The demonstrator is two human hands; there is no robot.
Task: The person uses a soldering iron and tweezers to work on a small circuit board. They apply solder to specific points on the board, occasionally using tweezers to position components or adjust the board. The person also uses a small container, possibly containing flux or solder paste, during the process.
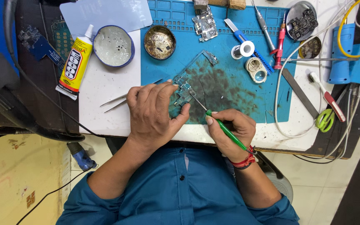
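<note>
Right hand (232, 129) is closed in a pen grip on the thin green-handled screwdriver (226, 130), metal tip down on the small blue-green circuit board (183, 93). Left hand (153, 112) lies flat, fingers curled over the board's left edge, pinning it to the stained blue rubber work mat (238, 89). Step in hand looks like working a screw or part on the board; next calls for steady tip pressure. Steel tweezers (114, 102) lie just left.

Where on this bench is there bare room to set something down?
Bare white board lies below the glue tube and blue-rimmed dish, left of the left hand. The stained mat right of the small circuit board is open too. The top right, around the screwdrivers and cables, is crowded.
</note>
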